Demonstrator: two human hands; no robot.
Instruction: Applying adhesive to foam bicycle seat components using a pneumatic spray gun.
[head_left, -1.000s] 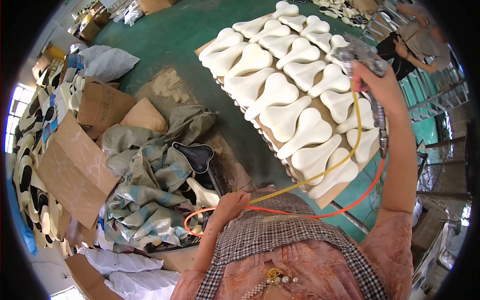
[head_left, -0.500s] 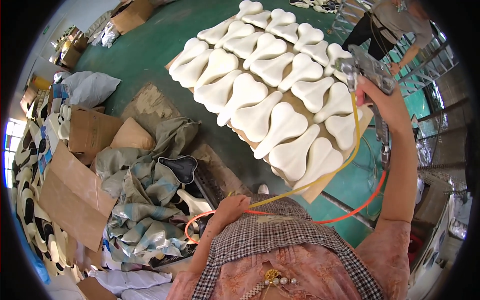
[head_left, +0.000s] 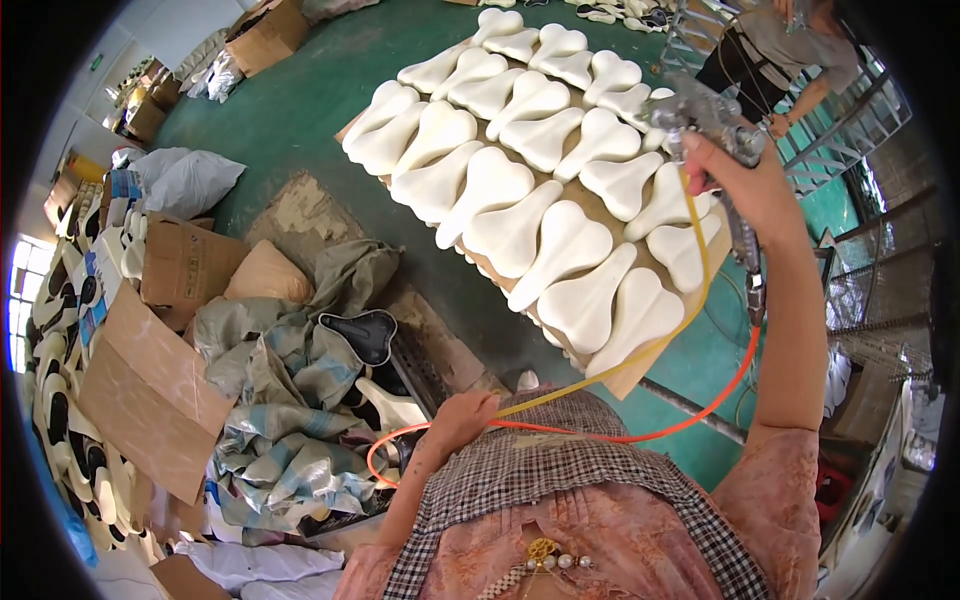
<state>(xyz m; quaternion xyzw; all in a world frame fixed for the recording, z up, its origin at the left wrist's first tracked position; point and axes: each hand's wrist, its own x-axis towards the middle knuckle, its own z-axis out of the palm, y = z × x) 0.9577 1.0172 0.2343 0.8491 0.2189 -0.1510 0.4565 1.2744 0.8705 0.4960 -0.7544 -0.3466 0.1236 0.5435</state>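
My right hand (head_left: 740, 180) is closed round the handle of a metal spray gun (head_left: 705, 118), held up over the right side of a board. An orange hose (head_left: 735, 375) and a yellow hose (head_left: 704, 255) run from the gun. My left hand (head_left: 465, 418), near my waist, is closed round both hoses. Rows of cream-white foam bicycle saddle pads (head_left: 575, 250) lie close together on the cardboard-coloured board (head_left: 640, 372) ahead of me. The gun hides part of the pads at the far right.
Another person (head_left: 790, 60) stands at the far right by a metal rack (head_left: 850, 120). To my left are crumpled sacks (head_left: 290, 400), a black bicycle saddle (head_left: 360, 337), cardboard boxes (head_left: 185, 262) and piled saddle parts (head_left: 85, 440). A pale bag (head_left: 200, 180) lies on the green floor.
My right hand and the spray gun have shifted a little left, drawing the hoses along. My left hand keeps its place on the hoses.
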